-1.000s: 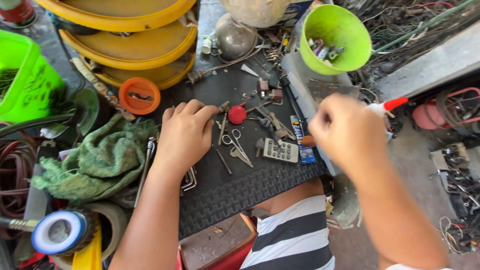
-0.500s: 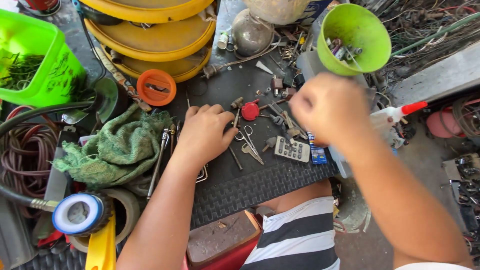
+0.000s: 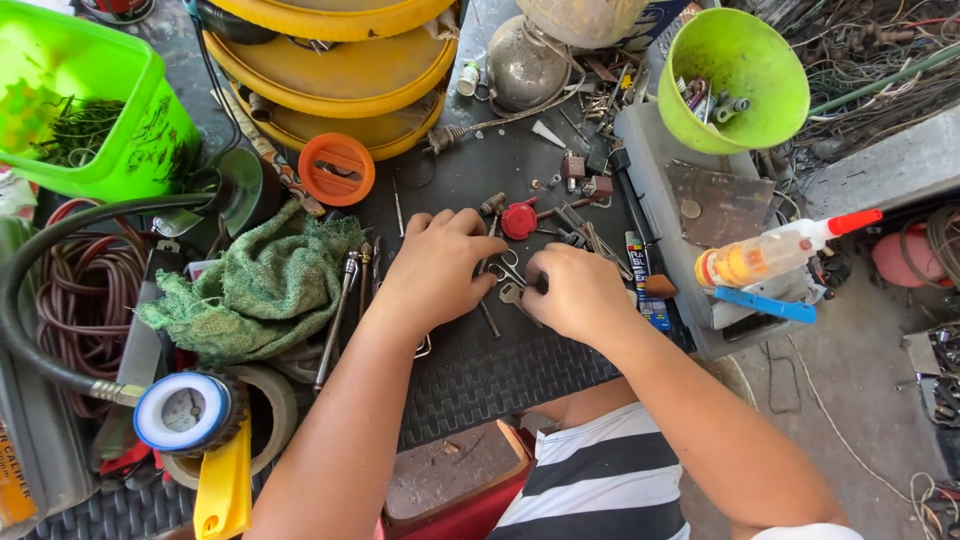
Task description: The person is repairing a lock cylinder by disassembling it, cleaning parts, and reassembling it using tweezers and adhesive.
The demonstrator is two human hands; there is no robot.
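right hand (image 3: 578, 290) drops from far right onto the key (image 3: 512, 297), pinching it; left hand (image 3: 440, 268) flat, fingers spread. i judge the key light, stiff, best taken by its head.

I see a small silver key (image 3: 510, 296) lying flat on the black ribbed mat (image 3: 500, 375), betw. both hands, tip partly hidden.

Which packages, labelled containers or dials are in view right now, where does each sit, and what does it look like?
Small flat blue printed packet: on the black ribbed mat, just right of the right hand.
Clear squeeze bottle with amber liquid and red nozzle: lying on the grey tray at right.
Round blue-rimmed white dial gauge: lower left, on the black hose end.
Yellow-labelled grey box: at the bottom left edge.
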